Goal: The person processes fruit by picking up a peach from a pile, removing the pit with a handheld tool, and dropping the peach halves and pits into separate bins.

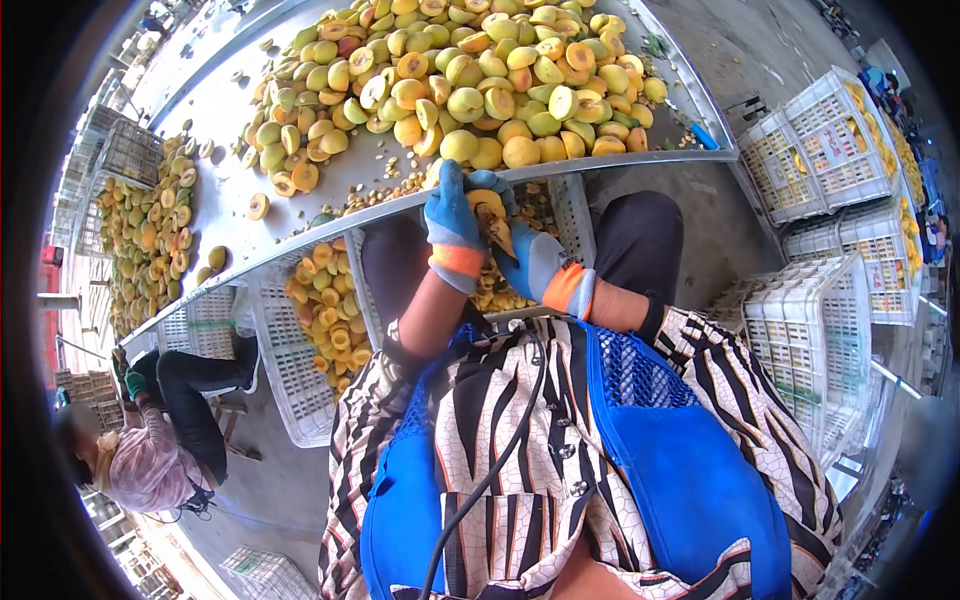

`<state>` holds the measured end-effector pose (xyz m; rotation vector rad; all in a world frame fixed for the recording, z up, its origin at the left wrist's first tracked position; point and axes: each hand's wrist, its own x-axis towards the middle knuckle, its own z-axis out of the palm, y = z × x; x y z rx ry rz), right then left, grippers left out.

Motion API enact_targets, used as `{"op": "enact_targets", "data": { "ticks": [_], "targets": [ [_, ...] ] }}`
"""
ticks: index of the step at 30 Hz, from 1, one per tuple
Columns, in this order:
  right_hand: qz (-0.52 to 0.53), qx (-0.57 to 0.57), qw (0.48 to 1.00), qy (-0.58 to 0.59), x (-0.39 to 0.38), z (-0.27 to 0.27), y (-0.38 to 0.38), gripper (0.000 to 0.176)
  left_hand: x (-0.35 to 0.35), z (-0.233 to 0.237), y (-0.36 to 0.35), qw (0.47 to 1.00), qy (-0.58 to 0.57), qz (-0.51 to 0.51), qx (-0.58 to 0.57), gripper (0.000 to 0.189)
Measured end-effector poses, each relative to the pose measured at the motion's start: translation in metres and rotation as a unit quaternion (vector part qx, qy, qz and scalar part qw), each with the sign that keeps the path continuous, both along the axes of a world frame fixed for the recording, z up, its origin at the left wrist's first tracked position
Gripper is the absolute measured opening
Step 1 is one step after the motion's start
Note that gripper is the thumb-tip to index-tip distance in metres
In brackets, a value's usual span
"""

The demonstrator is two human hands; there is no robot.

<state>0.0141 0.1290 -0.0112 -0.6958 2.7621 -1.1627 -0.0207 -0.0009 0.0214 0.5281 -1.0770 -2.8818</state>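
Observation:
Both of my hands wear blue-grey gloves with orange cuffs and meet at the table's front edge. Fingers of my right hand [528, 258] are wrapped round a cut yellow peach [491, 216], its brown hollow facing me. Closed against the peach's left side is my left hand [453, 222], its fingertips near the metal rim. Just beyond them lies a big heap of whole and halved peaches [480, 85] on the metal table [225, 190]. Loose peach pits [385, 192] are scattered along the rim left of my hands.
Below the table edge, a white crate [290, 350] of peach halves stands left of my legs. Stacked crates [820, 150] with fruit rise at the right. A blue-handled tool [703, 135] lies at the table's right corner. A person [150, 455] sits at the left by another peach heap [150, 245].

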Motion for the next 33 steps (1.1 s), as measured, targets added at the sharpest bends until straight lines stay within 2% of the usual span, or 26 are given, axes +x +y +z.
{"op": "enact_targets", "data": {
  "ticks": [5,8,10,13,14,16,18,19,20,23,25,28,30,32,33],
  "targets": [
    [0.001,-0.027,1.0,-0.013,-0.002,-0.012,0.001,0.029,0.004,0.0,0.006,0.999,-0.023,0.027,-0.001,0.048],
    [0.004,-0.039,0.999,0.0,-0.001,-0.008,0.002,0.03,0.004,-0.005,0.0,0.999,0.001,0.036,-0.035,0.048],
    [0.009,-0.025,1.0,0.008,-0.003,-0.006,0.005,0.03,0.004,-0.008,-0.008,0.997,0.025,-0.068,-0.004,0.042],
    [0.027,0.022,0.999,0.017,-0.006,-0.01,0.009,0.032,0.0,-0.018,-0.014,0.993,-0.042,-0.104,0.042,0.041],
    [0.029,0.015,0.999,0.004,-0.005,-0.012,0.008,0.033,-0.001,-0.022,-0.011,0.993,-0.043,-0.103,0.043,0.041],
    [0.033,0.007,0.999,-0.014,0.0,-0.027,0.002,0.035,0.003,-0.021,-0.003,0.998,-0.04,0.015,-0.041,0.041],
    [-0.02,-0.052,0.998,0.013,0.008,-0.039,-0.011,0.038,0.008,-0.02,0.0,0.999,-0.015,-0.025,-0.042,0.043],
    [-0.04,-0.085,0.996,-0.006,0.012,-0.036,-0.012,0.03,0.007,-0.019,0.004,0.999,-0.01,0.003,-0.051,0.043],
    [-0.041,-0.085,0.996,-0.005,0.009,-0.033,-0.01,0.03,0.006,-0.019,0.006,0.998,-0.004,0.031,-0.06,0.043],
    [-0.019,-0.064,0.997,-0.034,0.003,-0.02,-0.007,0.03,0.005,-0.017,0.001,1.0,0.001,-0.001,-0.011,0.046],
    [0.026,-0.084,0.984,-0.157,-0.001,0.004,-0.001,0.03,0.003,-0.013,-0.004,1.0,0.007,-0.025,0.017,0.046],
    [0.071,-0.042,0.982,-0.173,-0.004,0.002,0.003,0.03,0.005,-0.016,-0.005,0.998,-0.001,-0.057,0.028,0.05],
    [0.063,-0.02,0.982,-0.177,-0.006,0.008,0.003,0.029,0.002,-0.022,-0.009,0.991,0.059,-0.117,0.039,0.052],
    [0.06,0.001,0.982,-0.177,-0.007,0.027,0.0,0.028,-0.001,-0.027,-0.012,0.989,0.071,-0.127,0.03,0.05],
    [0.088,-0.057,0.935,-0.339,-0.008,0.044,0.0,0.026,-0.002,-0.028,-0.014,0.986,0.084,-0.139,0.023,0.047]
  ]
}}
